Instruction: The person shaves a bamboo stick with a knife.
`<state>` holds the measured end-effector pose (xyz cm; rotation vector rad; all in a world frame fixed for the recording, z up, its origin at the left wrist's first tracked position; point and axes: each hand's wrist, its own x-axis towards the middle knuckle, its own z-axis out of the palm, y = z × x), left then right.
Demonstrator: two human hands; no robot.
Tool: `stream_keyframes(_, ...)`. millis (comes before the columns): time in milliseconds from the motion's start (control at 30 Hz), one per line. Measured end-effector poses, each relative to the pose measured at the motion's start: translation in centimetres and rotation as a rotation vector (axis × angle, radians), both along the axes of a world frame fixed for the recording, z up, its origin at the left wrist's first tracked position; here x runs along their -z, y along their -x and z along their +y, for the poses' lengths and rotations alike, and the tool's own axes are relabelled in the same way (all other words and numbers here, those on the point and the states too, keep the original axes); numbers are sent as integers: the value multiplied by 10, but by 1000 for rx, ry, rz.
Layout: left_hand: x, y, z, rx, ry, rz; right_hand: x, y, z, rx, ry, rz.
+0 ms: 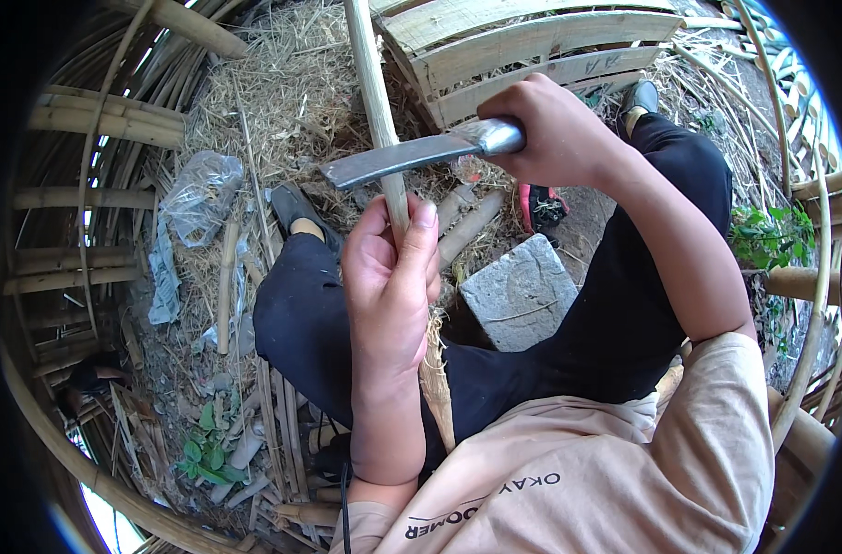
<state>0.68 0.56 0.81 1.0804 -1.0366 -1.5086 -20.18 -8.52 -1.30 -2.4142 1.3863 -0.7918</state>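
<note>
My left hand [390, 286] grips a long pale bamboo stick [375, 102] that runs from my lap up and away toward the top of the view. In my right hand [546, 129] is a heavy knife [412, 155] with a broad grey blade; the blade lies across the stick just above my left thumb, edge against the bamboo. I sit with legs in black trousers [615, 323] spread apart. The stick's lower end is hidden behind my left forearm, where a frayed strip [437, 388] shows.
A grey stone block [521, 291] sits on the ground between my legs. Straw, cut bamboo pieces [472, 226] and a crumpled clear plastic bag [198, 196] lie around. A slatted bamboo panel [523, 46] stands ahead. Thick bamboo poles [107, 125] are at left.
</note>
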Motion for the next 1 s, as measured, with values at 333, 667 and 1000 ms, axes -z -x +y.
stream_keyframes(333, 17, 14, -6, -27, 66, -77, 7, -7, -11, 63, -16, -19)
stream_keyframes(667, 18, 21, -11, -28, 94, -93, 13, -10, -12, 154, -27, -33)
stream_keyframes(1000, 11, 21, -2, 34, -97, 62, 29, -1, -36, 272, 63, -164)
